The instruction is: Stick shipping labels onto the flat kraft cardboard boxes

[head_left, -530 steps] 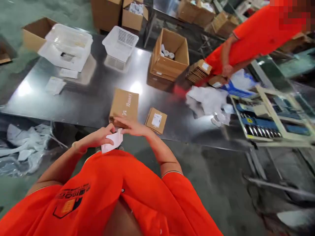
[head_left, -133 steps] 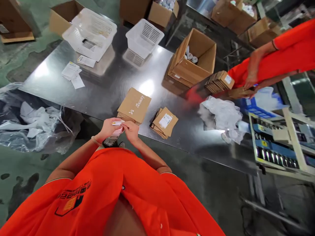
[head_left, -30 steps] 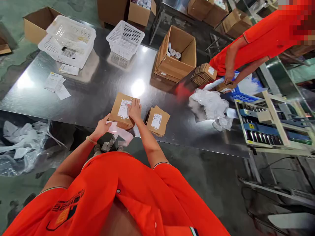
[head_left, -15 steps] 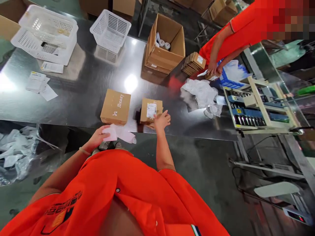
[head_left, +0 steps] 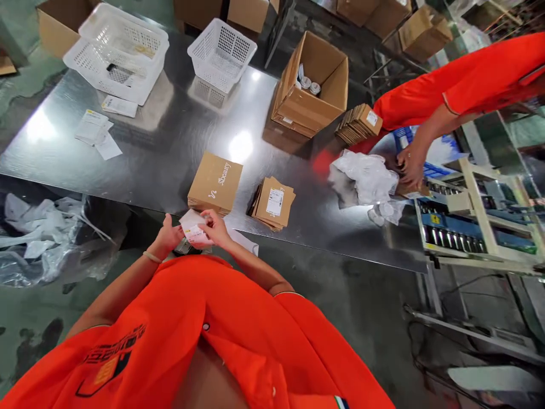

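Between my hands, in front of the table edge, is a strip of shipping labels (head_left: 192,225). My left hand (head_left: 169,234) grips its left edge, with the thumb raised and the other fingers partly hidden. From the right, my right hand (head_left: 216,227) pinches the printed label. A white tail of the strip (head_left: 246,241) hangs behind my right forearm. Just beyond my hands lies a stack of flat brown cartons (head_left: 216,182) printed with "beauty". To its right is a smaller, uneven stack of flat cartons (head_left: 275,203), its top one bearing a white label.
The steel table (head_left: 157,165) carries white baskets (head_left: 221,54), loose label sheets (head_left: 91,126) and an open cardboard box (head_left: 313,85) with round containers inside. At right, a co-worker's hand (head_left: 412,165) is near crumpled plastic (head_left: 361,176) and a bottle rack (head_left: 455,236). Discarded backing (head_left: 38,233) fills a bag at left.
My right hand has left the smaller carton stack and moved left to the label strip. That stack now looks more fanned. The co-worker's arm has shifted right, and the view has turned slightly.
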`<state>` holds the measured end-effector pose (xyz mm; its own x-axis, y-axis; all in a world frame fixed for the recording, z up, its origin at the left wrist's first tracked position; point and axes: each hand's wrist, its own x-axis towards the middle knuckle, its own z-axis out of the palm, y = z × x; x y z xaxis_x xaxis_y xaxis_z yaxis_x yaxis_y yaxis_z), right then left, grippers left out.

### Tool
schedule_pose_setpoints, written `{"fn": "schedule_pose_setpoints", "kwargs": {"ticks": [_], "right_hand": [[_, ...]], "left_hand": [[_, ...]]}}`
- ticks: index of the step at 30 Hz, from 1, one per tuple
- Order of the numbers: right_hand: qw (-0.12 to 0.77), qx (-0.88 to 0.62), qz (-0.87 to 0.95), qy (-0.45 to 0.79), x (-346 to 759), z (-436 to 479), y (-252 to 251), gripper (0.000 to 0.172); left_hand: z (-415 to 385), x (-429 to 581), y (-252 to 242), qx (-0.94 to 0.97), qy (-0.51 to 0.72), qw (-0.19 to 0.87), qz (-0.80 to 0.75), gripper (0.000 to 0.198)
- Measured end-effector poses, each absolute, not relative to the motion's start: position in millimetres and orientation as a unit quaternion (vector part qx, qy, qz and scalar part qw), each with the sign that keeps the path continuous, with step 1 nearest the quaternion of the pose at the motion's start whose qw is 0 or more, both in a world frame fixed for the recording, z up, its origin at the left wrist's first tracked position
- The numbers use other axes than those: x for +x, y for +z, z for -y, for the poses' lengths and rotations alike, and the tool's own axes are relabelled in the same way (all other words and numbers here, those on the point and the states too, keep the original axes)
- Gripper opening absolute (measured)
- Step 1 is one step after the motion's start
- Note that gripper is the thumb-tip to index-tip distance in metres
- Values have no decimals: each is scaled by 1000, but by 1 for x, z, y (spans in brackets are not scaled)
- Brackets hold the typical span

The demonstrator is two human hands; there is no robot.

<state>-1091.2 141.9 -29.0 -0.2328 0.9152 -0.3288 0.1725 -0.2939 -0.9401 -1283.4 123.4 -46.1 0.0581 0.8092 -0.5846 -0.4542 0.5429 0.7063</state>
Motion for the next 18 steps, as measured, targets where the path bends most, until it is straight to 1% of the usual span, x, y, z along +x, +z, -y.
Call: {"fn": "schedule_pose_setpoints", "kwargs": {"ticks": [3, 5, 7, 9, 12, 15, 16, 18], "right_hand": [[321, -551, 497, 589, -1099, -160, -22, 20], [313, -550, 490, 600, -1101, -168, -18, 20], [311, -547, 483, 609, -1099, -172, -15, 19], [323, -554, 490, 591, -1094, -171, -12, 16], [351, -573, 543, 503, -1086, -163, -8, 2], [366, -568, 606, 421, -1079, -156, -5, 16], [373, -567, 617, 398, -1076, -159, -4, 18], [396, -575, 625, 349, -1069, -176, 0, 16]], "left_hand": [[-120, -1271, -32, 213, 461, 699, -504, 80], [-123, -1267, -24, 271, 453, 679, -510, 89], [-131, -1265, -19, 303, 436, 673, -515, 83], [-141, -1263, -16, 315, 432, 669, -516, 76], [-157, -1258, -13, 337, 420, 651, -535, 72], [-170, -1256, -11, 351, 405, 631, -561, 67], [-172, -1256, -11, 347, 399, 638, -559, 66], [-173, -1257, -14, 330, 370, 679, -541, 62]]}}
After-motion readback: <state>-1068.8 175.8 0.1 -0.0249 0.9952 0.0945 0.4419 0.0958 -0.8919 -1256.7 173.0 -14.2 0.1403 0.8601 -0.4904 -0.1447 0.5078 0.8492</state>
